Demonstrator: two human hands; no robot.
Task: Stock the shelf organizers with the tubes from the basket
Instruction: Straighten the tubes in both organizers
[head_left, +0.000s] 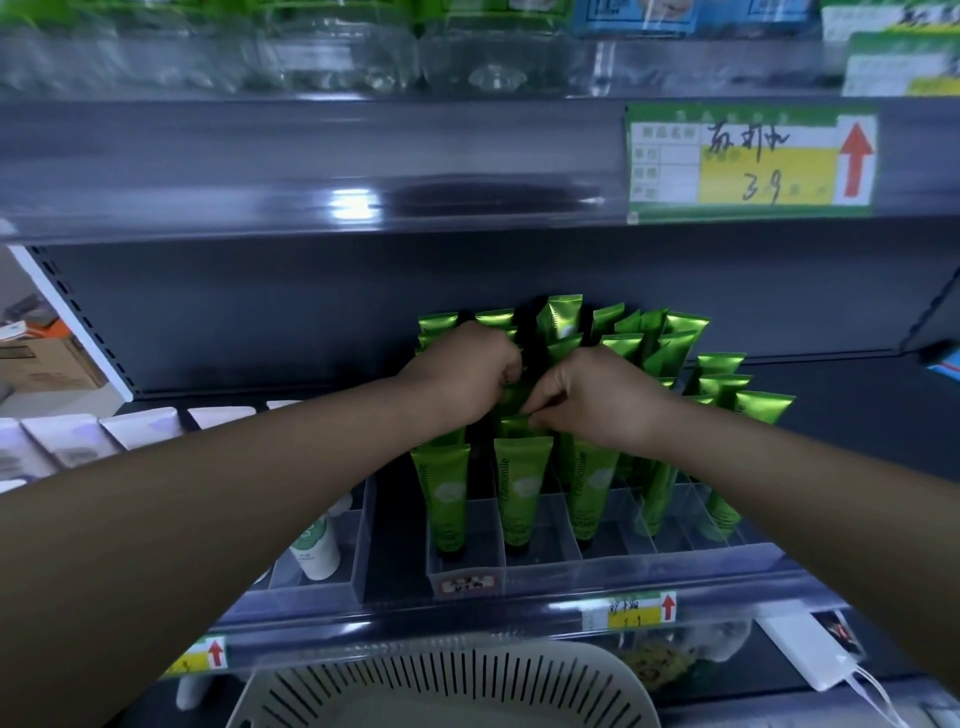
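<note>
A dark shelf (857, 415) carries clear organizers (540, 551) holding upright green tubes (522, 488), a white bottle (316, 545), and pale packets (140, 426) at left.

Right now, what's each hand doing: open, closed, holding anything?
Left hand: closed on the top of a green tube in the organizer.
Right hand: fingers pinched shut on the same green tube.

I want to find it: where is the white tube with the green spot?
The white tube stands low on the left in the head view, in a clear organizer left of the green tubes, under the left forearm.
</note>
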